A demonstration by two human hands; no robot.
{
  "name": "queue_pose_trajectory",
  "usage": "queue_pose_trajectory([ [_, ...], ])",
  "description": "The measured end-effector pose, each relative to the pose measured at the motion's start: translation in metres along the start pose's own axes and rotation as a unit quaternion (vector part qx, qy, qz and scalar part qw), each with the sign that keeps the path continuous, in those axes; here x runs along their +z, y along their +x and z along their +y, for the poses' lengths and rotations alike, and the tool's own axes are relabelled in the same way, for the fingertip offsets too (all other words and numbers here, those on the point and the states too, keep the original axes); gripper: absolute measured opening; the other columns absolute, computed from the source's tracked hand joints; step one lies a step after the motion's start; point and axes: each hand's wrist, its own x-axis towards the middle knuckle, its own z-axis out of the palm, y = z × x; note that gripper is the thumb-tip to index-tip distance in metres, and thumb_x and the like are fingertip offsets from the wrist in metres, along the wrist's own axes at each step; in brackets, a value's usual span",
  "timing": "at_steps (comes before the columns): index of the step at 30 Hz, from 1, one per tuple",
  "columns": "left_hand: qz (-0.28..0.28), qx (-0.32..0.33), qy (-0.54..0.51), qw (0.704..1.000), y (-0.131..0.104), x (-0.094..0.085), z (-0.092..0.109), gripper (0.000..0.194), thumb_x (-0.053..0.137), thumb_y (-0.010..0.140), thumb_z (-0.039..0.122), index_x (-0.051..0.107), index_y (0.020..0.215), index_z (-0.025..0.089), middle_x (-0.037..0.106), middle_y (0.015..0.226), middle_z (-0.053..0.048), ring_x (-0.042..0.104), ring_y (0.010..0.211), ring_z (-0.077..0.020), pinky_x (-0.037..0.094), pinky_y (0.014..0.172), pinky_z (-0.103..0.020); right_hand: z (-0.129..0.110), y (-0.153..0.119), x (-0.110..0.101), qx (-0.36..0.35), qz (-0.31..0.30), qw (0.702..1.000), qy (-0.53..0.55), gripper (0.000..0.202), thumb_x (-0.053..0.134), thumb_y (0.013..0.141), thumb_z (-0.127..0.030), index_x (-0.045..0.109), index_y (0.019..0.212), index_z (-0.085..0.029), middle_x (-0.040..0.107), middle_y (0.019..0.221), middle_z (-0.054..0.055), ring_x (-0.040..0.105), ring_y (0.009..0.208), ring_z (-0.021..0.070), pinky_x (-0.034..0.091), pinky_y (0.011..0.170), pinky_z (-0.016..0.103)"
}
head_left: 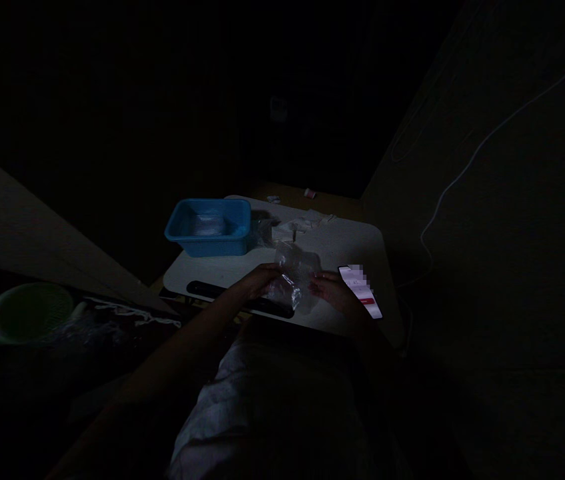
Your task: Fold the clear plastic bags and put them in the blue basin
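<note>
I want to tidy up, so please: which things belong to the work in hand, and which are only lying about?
In the work:
clear plastic, between left hand and right hand
blue tub, probably: similar-looking plastic inside

Apparently just lying about:
lit phone
green container

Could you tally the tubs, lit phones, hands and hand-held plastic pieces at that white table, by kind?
Blue tub: 1
Lit phone: 1
Hands: 2, left hand and right hand
Clear plastic piece, held between them: 1
Total: 5
</note>
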Motion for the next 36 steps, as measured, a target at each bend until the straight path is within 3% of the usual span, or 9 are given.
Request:
queue_pose_trajectory([
  [3,0.008,-0.006,0.022,1.0,-0.001,-0.005,0.003,0.009,0.054,0.077,0.006,0.061,0.078,0.012,0.065,0.061,0.0,0.059,0.048,-0.0072,0.045,0.045,-0.014,-0.002,-0.001,0.002,0.014,-0.018,1.0,0.005,0.024,0.077,0.052,-0.03,0.063,0.066,-0.016,0.065,0.064,0.001,0.062,0.06,0.014,0.05,0.064,0.031],
  [8,-0.004,-0.03,0.074,0.997,-0.002,-0.016,0.007,0.011,0.054,0.078,0.01,0.062,0.085,0.012,0.067,0.065,-0.003,0.062,0.051,-0.0094,0.046,0.046,-0.015,-0.005,-0.002,0.001,0.038,-0.035,0.998,-0.041,0.023,0.074,0.056,-0.032,0.063,0.068,-0.015,0.066,0.062,0.002,0.062,0.057,0.0136,0.049,0.057,0.027],
  [14,-0.017,-0.025,0.085,0.996,0.001,-0.021,0.005,0.019,0.051,0.077,0.009,0.061,0.092,0.012,0.066,0.059,-0.002,0.062,0.049,-0.0122,0.048,0.047,-0.019,-0.002,-0.003,-0.002,0.009,-0.05,0.998,-0.047,0.024,0.071,0.062,-0.033,0.061,0.076,-0.017,0.065,0.064,0.001,0.062,0.058,0.0141,0.049,0.058,0.029],
  [18,-0.037,-0.005,0.059,0.998,0.004,-0.024,0.003,0.015,0.054,0.072,0.007,0.061,0.084,0.011,0.064,0.057,-0.002,0.062,0.048,-0.0122,0.048,0.047,-0.018,-0.001,-0.004,-0.004,-0.002,-0.056,0.998,-0.033,0.025,0.07,0.062,-0.032,0.062,0.08,-0.017,0.065,0.066,0.0,0.061,0.059,0.0138,0.049,0.06,0.03],
  [21,-0.063,-0.001,0.062,0.996,0.007,-0.029,0.001,0.01,0.059,0.07,0.01,0.061,0.079,0.009,0.065,0.06,-0.004,0.061,0.047,-0.0116,0.048,0.048,-0.019,0.0,-0.003,-0.007,-0.01,-0.057,0.997,-0.046,0.023,0.071,0.058,-0.033,0.064,0.074,-0.017,0.065,0.066,0.0,0.06,0.059,0.0133,0.049,0.061,0.03],
  [26,-0.072,0.047,0.136,0.987,0.015,-0.04,-0.004,0.01,0.062,0.067,0.018,0.063,0.07,0.009,0.064,0.06,-0.004,0.06,0.052,-0.0114,0.051,0.056,-0.024,0.001,0.001,-0.009,-0.017,-0.025,0.992,-0.119,0.02,0.071,0.056,-0.035,0.065,0.066,-0.018,0.067,0.066,0.002,0.061,0.065,0.0163,0.049,0.068,0.032],
  [31,-0.044,0.139,0.298,0.943,0.023,-0.046,-0.006,0.011,0.056,0.066,0.016,0.066,0.064,0.012,0.065,0.064,-0.002,0.059,0.058,-0.011,0.05,0.062,-0.024,-0.004,0.002,-0.012,-0.076,-0.006,0.969,-0.235,0.019,0.064,0.059,-0.035,0.067,0.066,-0.018,0.067,0.067,0.001,0.061,0.067,0.0164,0.047,0.069,0.032],
  [36,-0.016,0.201,0.485,0.851,0.019,-0.041,-0.002,0.022,0.052,0.068,0.013,0.07,0.081,0.014,0.069,0.08,-0.002,0.062,0.073,-0.014,0.048,0.073,-0.024,-0.006,0.001,-0.012,-0.102,0.009,0.956,-0.274,0.027,0.057,0.067,-0.041,0.067,0.072,-0.017,0.068,0.072,0.003,0.061,0.068,0.0167,0.047,0.065,0.029],
])
